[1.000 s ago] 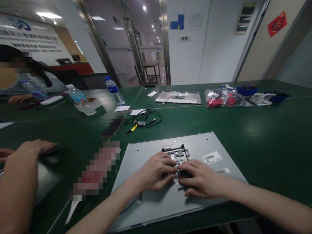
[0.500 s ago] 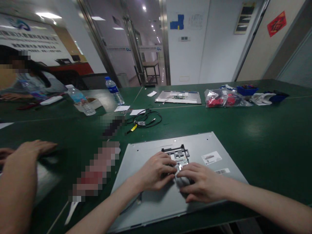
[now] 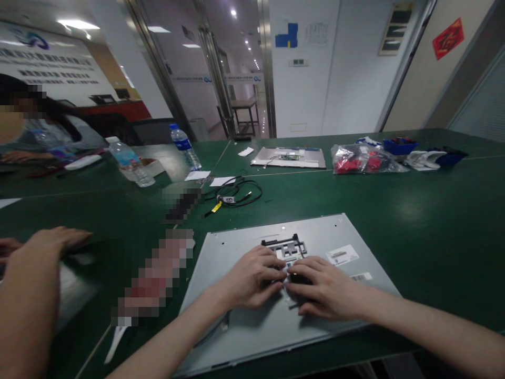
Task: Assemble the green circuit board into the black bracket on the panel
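Note:
A flat grey metal panel [image 3: 252, 326], like the back of a display, lies on the green table before me. On its middle sits a bracket [image 3: 290, 248] of black and silver metal parts, partly hidden by my fingers. My left hand [image 3: 254, 276] is closed at the bracket's left side, fingertips curled against it. From the right, my right hand [image 3: 325, 289] closes on the bracket's near part, fingers bent and almost touching the left fingertips. What exactly lies under the fingers is hidden. Two white labels, the larger one [image 3: 342, 256] among them, are stuck right of the bracket.
A coiled black cable [image 3: 246, 197] lies beyond the panel. Farther back are a second panel with a circuit board [image 3: 288, 157], a plastic bag with red items [image 3: 365, 160], blue trays [image 3: 400, 146] and bottles [image 3: 185, 147]. Another person's forearm [image 3: 31, 310] reaches in at left.
My right hand has shifted slightly away from me along the bracket, its fingers moving closer to the left ones. My left hand stays where it was.

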`<act>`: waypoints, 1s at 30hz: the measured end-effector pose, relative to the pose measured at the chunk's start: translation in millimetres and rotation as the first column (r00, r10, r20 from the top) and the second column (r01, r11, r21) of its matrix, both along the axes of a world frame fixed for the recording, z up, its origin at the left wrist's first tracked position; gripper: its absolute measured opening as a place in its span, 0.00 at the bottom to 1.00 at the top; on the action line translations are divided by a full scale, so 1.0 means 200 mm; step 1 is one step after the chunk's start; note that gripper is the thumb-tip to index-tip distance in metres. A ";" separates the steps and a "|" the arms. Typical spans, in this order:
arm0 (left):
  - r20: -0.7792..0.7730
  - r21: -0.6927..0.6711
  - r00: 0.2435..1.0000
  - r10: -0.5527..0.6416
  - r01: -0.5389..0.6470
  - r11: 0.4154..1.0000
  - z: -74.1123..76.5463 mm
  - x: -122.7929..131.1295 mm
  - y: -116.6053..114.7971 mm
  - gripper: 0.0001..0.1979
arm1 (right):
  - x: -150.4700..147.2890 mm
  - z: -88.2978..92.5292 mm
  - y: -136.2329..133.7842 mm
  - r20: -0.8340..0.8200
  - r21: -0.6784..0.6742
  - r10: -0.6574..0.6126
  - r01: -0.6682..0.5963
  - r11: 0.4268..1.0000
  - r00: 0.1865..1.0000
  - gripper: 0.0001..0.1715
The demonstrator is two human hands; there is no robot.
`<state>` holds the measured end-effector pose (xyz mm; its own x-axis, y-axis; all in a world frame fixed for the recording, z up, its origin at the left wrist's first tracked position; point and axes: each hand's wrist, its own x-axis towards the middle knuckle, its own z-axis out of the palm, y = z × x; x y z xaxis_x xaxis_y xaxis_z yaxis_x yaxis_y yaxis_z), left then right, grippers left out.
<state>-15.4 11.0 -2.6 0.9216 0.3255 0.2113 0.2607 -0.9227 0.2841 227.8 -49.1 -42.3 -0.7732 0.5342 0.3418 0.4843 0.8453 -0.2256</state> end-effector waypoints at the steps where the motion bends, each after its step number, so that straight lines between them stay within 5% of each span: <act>1: -0.001 0.000 1.000 0.001 -0.001 1.000 0.00 0.00 0.00 0.09 | 0.00 0.00 0.00 0.000 -0.008 -0.003 0.003 1.000 1.000 0.26; 18: -0.013 0.011 1.000 0.001 -0.001 1.000 0.01 0.01 0.00 0.09 | 0.00 0.02 -0.01 0.015 -0.016 0.011 -0.011 1.000 1.000 0.22; 30: 0.014 0.000 1.000 -0.005 0.005 1.000 0.00 0.00 0.01 0.09 | 0.01 0.03 -0.01 0.021 0.000 0.153 -0.153 0.988 0.988 0.17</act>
<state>-15.5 12.2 -3.3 0.9201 0.3209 0.2244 0.2519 -0.9238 0.2882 229.7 -51.3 -35.9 -0.8528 0.4085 0.3253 0.3538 0.9102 -0.2154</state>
